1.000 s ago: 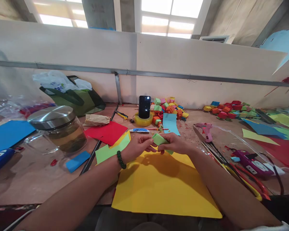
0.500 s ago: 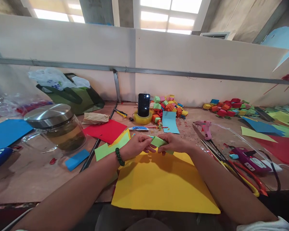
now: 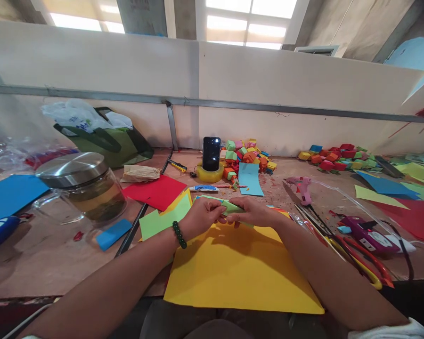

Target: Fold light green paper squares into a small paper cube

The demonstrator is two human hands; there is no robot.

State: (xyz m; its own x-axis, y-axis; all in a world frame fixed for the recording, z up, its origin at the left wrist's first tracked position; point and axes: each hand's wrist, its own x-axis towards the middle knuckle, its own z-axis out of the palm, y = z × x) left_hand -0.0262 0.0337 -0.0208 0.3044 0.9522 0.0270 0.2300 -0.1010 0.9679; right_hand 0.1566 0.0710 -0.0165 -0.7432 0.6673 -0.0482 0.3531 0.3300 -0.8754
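Between my two hands is a small folded piece of light green paper. My left hand, with a dark bead bracelet at the wrist, pinches its left end. My right hand grips the right side, its fingers wrapped over much of the paper. Both hands are just above the far part of a large yellow sheet. More light green paper lies left of my left hand. A pale blue strip stands out beyond my right hand.
Paper cubes are heaped behind a phone on a yellow tape roll. To the left stands a glass jug with a steel lid. A pink glue gun, scissors and a purple power strip lie to the right.
The green paper has tilted and looks narrower, with less of its face showing. My fingers have closed in around it, and my left hand has turned slightly.
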